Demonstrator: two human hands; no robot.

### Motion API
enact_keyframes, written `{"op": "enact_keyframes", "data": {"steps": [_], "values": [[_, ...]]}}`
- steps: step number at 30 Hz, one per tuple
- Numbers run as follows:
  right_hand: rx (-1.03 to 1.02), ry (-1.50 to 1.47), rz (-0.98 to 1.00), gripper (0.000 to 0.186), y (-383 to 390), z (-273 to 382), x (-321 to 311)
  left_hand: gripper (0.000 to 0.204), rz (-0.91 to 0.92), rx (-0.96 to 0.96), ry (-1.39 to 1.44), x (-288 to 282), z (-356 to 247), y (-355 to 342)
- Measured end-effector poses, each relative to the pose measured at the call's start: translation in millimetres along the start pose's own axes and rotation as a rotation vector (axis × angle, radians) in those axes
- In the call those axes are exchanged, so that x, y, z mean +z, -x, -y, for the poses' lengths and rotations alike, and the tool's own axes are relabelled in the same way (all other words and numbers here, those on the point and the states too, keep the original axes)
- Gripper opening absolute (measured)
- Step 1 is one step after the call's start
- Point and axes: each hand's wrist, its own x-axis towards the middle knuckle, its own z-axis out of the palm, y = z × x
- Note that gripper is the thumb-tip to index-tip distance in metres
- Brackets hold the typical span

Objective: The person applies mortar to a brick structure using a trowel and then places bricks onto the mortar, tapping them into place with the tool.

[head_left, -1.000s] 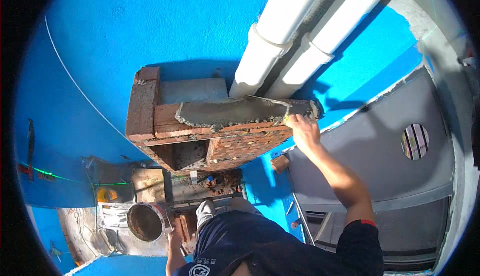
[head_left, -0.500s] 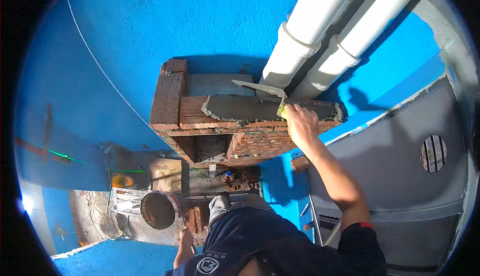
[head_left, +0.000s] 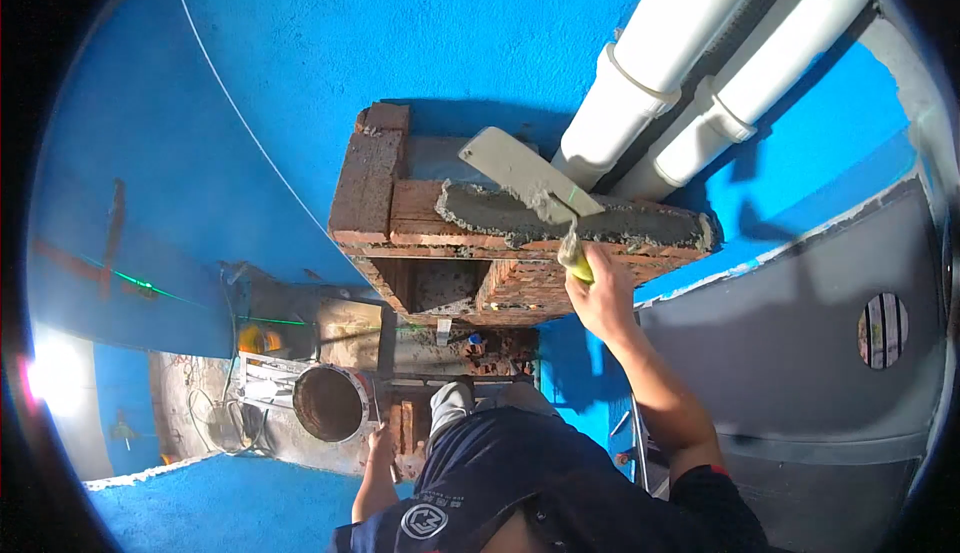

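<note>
Navy cloth of the person's shirt fills the near edge. From its right sleeve the bare forearm reaches forward and inward, elbow bent, to the right hand, its fingers wrapped round the trowel's yellow-green handle. The trowel slants forward-left, its pale blade above the grey mortar along the top of the brick structure. An open recess shows in that brickwork's near face. Lower, the left hand hangs beside a round bucket; its grip is too small to tell. The bucket's mouth shows a brownish interior, contents unclear.
</note>
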Motion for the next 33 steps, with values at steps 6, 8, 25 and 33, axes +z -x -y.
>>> {"op": "enact_keyframes", "data": {"steps": [6,8,25,33], "values": [[0.279,-0.463,0.566,0.027,56,-28,45,0.023,-0.045,-0.591,0.239,15,-59,25],[0.304,-0.446,0.636,0.031,63,-40,69,0.024,-0.045,-0.562,0.223,9,-53,32],[0.754,-0.858,0.362,0.01,97,-160,-2,0.042,-0.308,-0.739,0.426,2,-89,46],[0.709,-0.645,0.24,0.022,125,-257,-76,0.043,-0.193,-0.699,0.379,8,-82,35]]}}
